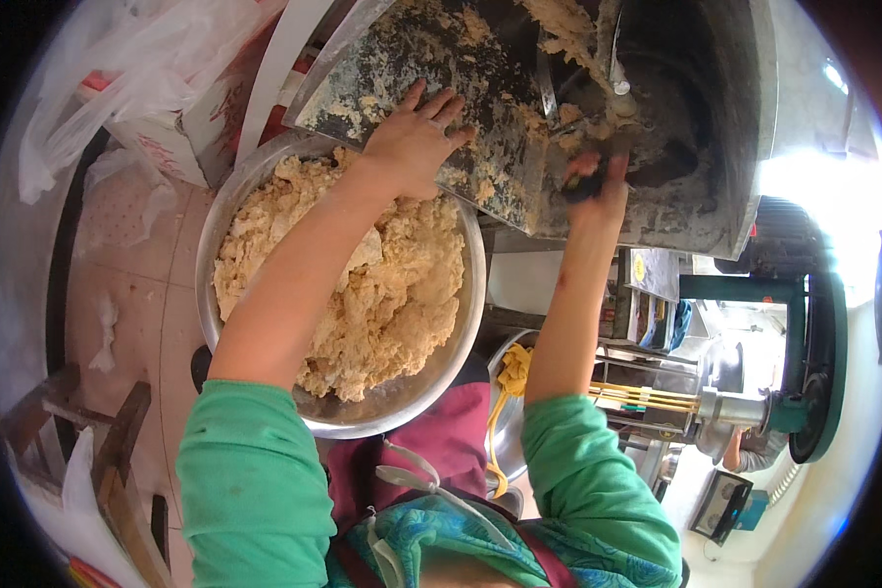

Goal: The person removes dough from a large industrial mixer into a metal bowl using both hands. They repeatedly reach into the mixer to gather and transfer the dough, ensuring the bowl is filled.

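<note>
A wide metal bowl (475,309) full of crumbly, pale-yellow dough (404,309) sits before me, under my left forearm. My left hand (419,143) is spread against the dough-crusted panel (485,103) of a metal mixing trough, just above the bowl's far rim, and holds nothing. Inside the trough (676,213), my right hand (603,195) grips a black-handled tool (584,185). Motion blur hides the tool's working end. Clumps of dough (566,29) cling to the mixing shaft and bars just beyond that hand.
A second metal basin (513,434) with a yellow cloth (516,370) stands low beside the bowl. At right is a green machine (797,353) with yellow strands at its outlet. Plastic-draped cartons (162,147) and a wooden stool (121,441) are left. Another person's arm (735,448) shows far right.
</note>
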A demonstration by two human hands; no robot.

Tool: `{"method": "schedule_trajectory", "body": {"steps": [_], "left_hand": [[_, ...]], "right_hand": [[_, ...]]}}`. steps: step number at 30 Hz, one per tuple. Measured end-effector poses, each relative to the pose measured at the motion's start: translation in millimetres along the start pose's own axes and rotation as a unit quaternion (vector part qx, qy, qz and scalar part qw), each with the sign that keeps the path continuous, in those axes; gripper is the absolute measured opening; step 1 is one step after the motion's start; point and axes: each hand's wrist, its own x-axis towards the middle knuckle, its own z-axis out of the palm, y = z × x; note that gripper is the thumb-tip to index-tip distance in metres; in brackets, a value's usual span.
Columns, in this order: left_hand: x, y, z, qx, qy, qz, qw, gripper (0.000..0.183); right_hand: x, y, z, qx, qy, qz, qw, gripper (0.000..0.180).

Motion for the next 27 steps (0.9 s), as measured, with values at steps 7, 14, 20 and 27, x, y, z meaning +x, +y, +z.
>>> {"method": "schedule_trajectory", "body": {"steps": [7,14,20,27], "left_hand": [[-1,3,-4,0.011,-0.006,0.005,1.0,0.091],[-4,-3,-7,0.002,-0.022,-0.01,1.0,0.092],[4,3,-3,-0.012,0.003,0.007,1.0,0.095],[-9,-13,-5,-0.05,0.002,-0.016,0.999,0.086]], "right_hand": [[20,-20,16,-0.123,0.096,0.004,0.988,0.034],[-49,-6,36,-0.359,0.015,-0.114,0.926,0.037],[65,-92,39,-0.125,0.075,-0.036,0.989,0.03],[36,-64,41,0.042,-0.031,0.068,0.996,0.021]]}}
